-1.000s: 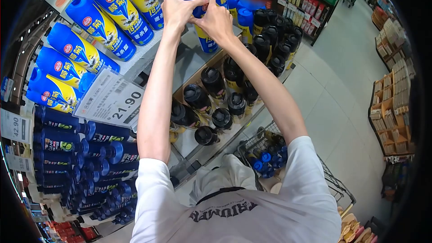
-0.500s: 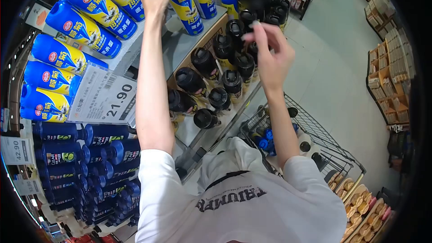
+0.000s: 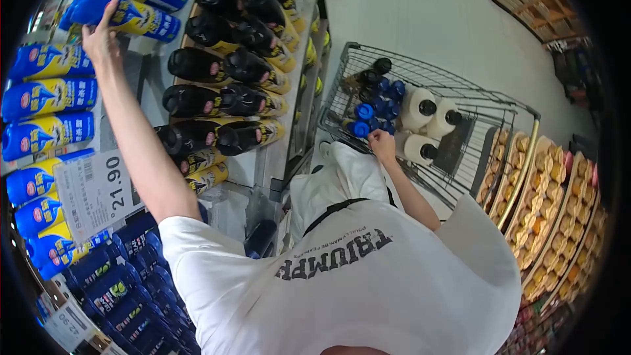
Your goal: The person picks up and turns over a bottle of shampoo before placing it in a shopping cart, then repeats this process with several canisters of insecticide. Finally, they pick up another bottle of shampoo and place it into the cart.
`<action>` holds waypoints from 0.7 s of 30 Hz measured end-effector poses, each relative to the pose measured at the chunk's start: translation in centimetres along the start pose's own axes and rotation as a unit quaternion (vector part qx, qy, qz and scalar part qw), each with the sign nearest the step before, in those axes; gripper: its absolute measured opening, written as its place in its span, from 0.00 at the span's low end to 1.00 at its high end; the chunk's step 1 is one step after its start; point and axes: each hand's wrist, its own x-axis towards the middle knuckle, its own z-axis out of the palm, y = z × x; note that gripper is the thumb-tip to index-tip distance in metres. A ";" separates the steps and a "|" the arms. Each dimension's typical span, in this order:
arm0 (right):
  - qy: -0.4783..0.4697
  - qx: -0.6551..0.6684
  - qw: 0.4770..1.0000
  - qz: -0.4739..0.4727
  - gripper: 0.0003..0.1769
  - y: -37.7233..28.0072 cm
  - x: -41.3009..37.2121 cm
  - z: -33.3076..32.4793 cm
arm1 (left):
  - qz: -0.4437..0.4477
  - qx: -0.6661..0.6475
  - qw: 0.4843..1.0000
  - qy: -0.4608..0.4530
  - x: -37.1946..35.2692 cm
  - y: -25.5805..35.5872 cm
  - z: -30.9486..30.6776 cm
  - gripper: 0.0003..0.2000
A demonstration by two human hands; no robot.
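My left hand (image 3: 104, 45) reaches to the upper left, its thumb and fingers closed around the cap end of a blue-and-yellow spray can (image 3: 141, 18). That can lies sideways in view, close to similar cans (image 3: 59, 95) on the shelf. Low at the near side of a wire shopping cart (image 3: 420, 66) is my right hand (image 3: 382, 146), its fingers drawn together. Whether they grip the rim or something small cannot be made out. Just beyond those fingers are blue-capped bottles (image 3: 365, 113) inside the cart.
Black-capped spray cans (image 3: 197, 102) stand in rows beside the cart. White bottles (image 3: 419, 110) with black caps are in the cart. A price card (image 3: 98, 190) hangs at the left above dark blue bottles (image 3: 112, 289). Trays of eggs (image 3: 545, 204) are at the right.
The view has shifted, bringing the cart nearer the middle. My right hand has dropped from above the black-capped cans to the cart's near side. My left hand remains on a blue-and-yellow can.
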 end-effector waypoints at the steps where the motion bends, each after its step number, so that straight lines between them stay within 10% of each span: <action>1: 0.008 -0.013 1.000 0.018 0.12 1.8 0.3 0.7 | -0.011 -0.017 1.000 -0.014 0.8 -0.8 -0.6 0.38; 10: 0.056 -0.020 0.996 0.063 0.14 3.3 2.1 0.1 | 0.066 0.132 0.988 0.039 0.8 2.0 -0.6 0.37; 14: -0.048 -0.102 0.991 0.074 0.32 1.0 2.9 0.7 | 0.173 0.241 0.953 0.065 -4.4 9.9 2.2 0.16; 17: -0.073 -0.184 0.976 0.087 0.51 -1.6 2.9 2.5 | 0.318 0.255 0.913 -0.004 -16.5 16.4 8.1 0.20; 21: -0.037 -0.216 0.970 0.105 0.50 -3.0 2.9 5.0 | 0.341 0.137 0.904 -0.219 -26.3 15.3 12.8 0.16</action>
